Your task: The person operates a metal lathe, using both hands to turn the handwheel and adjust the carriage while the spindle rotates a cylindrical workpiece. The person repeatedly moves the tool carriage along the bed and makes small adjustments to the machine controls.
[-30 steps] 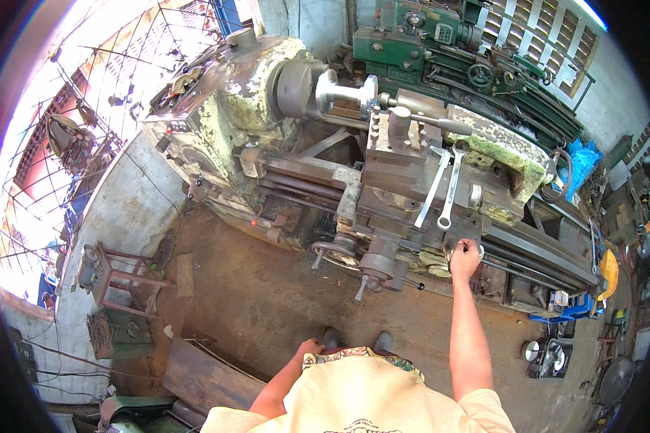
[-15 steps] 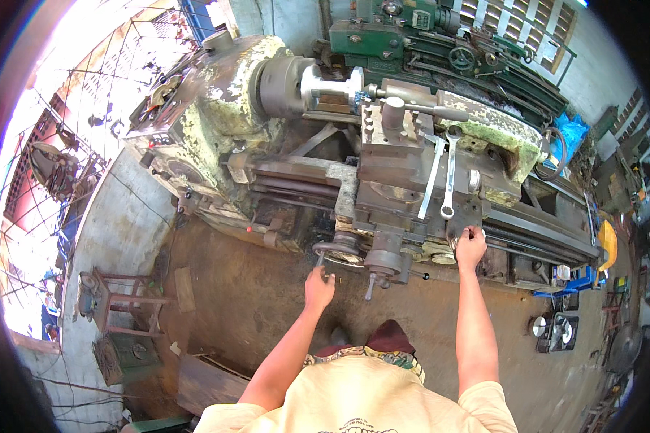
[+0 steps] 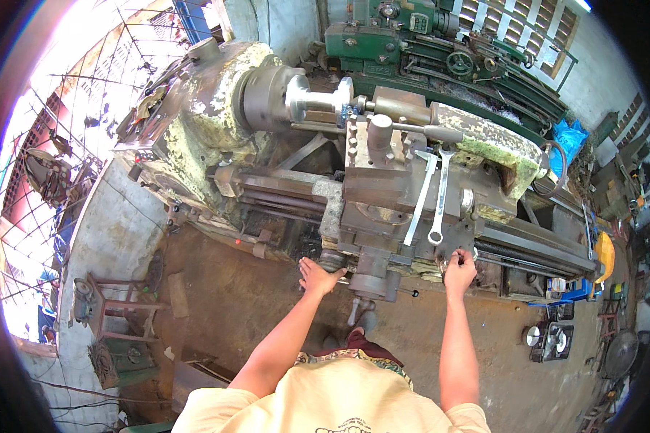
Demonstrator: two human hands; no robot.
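Note:
A worn lathe stands before me, its grey chuck (image 3: 271,99) gripping a shiny spool-shaped metal workpiece (image 3: 321,101). My left hand (image 3: 319,277) lies over the carriage handwheel (image 3: 331,259), fingers stretched and thumb apart, hiding much of the wheel. To its right is the cross-slide crank (image 3: 354,312). My right hand (image 3: 460,275) is closed at the front of the carriage, fingertips pinched on a small part they mostly cover. Above that hand, a combination wrench (image 3: 440,198) and a vernier caliper (image 3: 421,198) rest on the carriage beside the tool post (image 3: 380,137).
A green lathe (image 3: 361,47) stands behind. Blue plastic (image 3: 569,141) lies beyond the tailstock end. On the floor at right is a black tray (image 3: 554,342) with metal parts; a small wooden stand (image 3: 126,307) is at left.
My left hand has opened out, its fingers spreading over the handwheel. My right hand stays pinched at the carriage front. The view has shifted slightly, moving the lathe left in the picture.

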